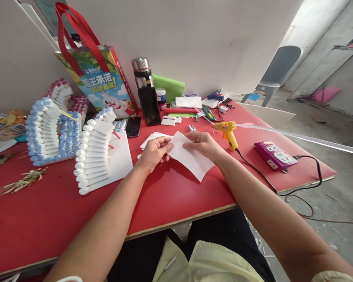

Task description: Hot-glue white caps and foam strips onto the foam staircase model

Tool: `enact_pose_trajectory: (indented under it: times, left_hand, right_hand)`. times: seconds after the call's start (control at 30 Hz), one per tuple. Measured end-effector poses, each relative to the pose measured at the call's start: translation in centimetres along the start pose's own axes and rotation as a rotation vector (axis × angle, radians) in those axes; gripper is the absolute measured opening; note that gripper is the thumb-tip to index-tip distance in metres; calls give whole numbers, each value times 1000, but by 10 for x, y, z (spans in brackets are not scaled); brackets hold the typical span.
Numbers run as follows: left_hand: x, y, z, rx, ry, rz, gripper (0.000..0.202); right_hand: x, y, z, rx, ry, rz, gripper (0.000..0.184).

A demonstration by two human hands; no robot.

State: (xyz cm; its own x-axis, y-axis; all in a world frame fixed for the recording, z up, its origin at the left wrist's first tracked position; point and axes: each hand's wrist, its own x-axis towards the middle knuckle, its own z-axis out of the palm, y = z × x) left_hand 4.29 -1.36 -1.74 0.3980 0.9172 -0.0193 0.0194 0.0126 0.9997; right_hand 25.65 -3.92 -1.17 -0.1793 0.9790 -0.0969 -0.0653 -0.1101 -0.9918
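Note:
A white rectangular sheet of paper [191, 158], slightly curved, is held above the red table between both my hands. My left hand [158, 150] pinches its left corner between thumb and fingers. My right hand [201, 143] grips the upper edge, thumb on top and fingers behind. Behind the left hand lie more white sheets [148, 141], partly hidden. Left of my hands stands a curved white paper model [95, 152] with rolled white ends, set on a white board [122, 160]. To the right, a yellow glue gun [228, 133] rests on the table.
A purple power strip [275, 156] with cords sits at the right of the red table [176, 203]. Blue-and-white paper models [44, 133], a shopping bag [106, 86], a steel flask [142, 70] and phones [149, 105] stand left and behind. A clear glue stick [297, 135] juts past the table edge.

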Motion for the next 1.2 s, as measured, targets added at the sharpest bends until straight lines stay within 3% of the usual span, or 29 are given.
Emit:
enact_pose_trajectory:
  times: [0.17, 0.3, 0.47, 0.77, 0.9, 1.0, 1.2]
  left_hand:
    - [4, -2, -4, -71, 78, 54, 23]
    - [2, -1, -4, -122, 104, 87, 18]
    - [0, 3, -4, -138, 31, 83, 16]
    - [2, 2, -4, -174, 34, 51, 22]
    - [1, 4, -4, -227, -13, -25, 36]
    - [0, 3, -4, -133, -57, -75, 37]
    - [-1, 0, -4, -44, -56, -33, 32]
  right_hand:
    - [1, 2, -1, 64, -22, -1, 45]
    - [2, 2, 0, 153, 22, 28, 33]
    - [-1, -2, 3, 202, 15, 23, 20]
    - [-4, -4, 6, 62, 43, -54, 23]
    - [-2, 2, 6, -35, 35, -102, 25]
    - [-2, 5, 6, -96, 4, -149, 26]
    - [-6, 0, 3, -101, 1, -180, 27]
